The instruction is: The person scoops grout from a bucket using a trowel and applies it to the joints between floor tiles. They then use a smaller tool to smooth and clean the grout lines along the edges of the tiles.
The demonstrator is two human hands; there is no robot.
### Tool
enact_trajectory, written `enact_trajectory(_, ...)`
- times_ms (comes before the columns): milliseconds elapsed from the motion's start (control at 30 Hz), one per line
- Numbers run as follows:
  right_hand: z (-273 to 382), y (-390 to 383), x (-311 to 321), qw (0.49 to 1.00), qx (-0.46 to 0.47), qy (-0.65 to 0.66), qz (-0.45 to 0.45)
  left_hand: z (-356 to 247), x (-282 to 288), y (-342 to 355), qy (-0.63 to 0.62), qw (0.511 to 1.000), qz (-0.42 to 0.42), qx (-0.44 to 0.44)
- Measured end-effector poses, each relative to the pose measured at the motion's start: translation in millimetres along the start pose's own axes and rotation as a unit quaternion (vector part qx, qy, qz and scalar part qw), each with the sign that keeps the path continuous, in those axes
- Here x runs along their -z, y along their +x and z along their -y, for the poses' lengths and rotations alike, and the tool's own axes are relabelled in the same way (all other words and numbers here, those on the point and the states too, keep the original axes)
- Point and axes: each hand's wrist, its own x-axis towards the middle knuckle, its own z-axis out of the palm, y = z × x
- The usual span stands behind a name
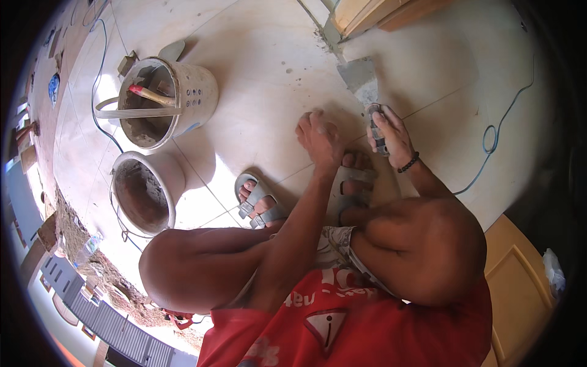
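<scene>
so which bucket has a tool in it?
The upper bucket: a red-ended handle slants across its mouth. The lower bucket shows no tool.

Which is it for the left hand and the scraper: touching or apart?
Apart. The head view shows a strip of floor between the left hand and the scraper, whose handle the right hand grips.

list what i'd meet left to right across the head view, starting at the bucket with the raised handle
Handled bucket, left sandal, left grip, scraper in the right grip, looped blue cord on the floor.
</scene>
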Motion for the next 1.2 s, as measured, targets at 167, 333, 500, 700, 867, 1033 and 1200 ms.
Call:
enact_trajectory(167,-47.3,55.0,-44.3,0.978,0.064,0.187,-0.074,29.8,15.7,16.8,0.161,0.987,-0.005,-0.017)
enact_trajectory(333,-61.3,87.4,-69.3,0.966,0.104,0.217,-0.093,61.3,14.8,15.7,0.242,0.963,-0.007,-0.116)
enact_trajectory(500,-66.8,101.5,-76.4,0.962,0.117,0.231,-0.091,77.4,13.5,18.9,0.273,0.949,-0.016,-0.158)
enact_trajectory(700,-65.7,102.8,-76.1,0.959,0.135,0.229,-0.097,75.0,11.1,18.6,0.274,0.948,-0.014,-0.162)
enact_trajectory(867,-61.8,103.0,-75.2,0.961,0.132,0.222,-0.099,79.2,11.0,19.2,0.257,0.952,-0.020,-0.166)
enact_trajectory(1033,-69.5,104.0,-76.8,0.959,0.127,0.233,-0.096,77.9,14.2,14.5,0.262,0.950,-0.019,-0.169)
enact_trajectory(1200,-68.8,106.2,-77.8,0.957,0.133,0.239,-0.096,77.6,14.0,15.2,0.265,0.950,-0.014,-0.166)
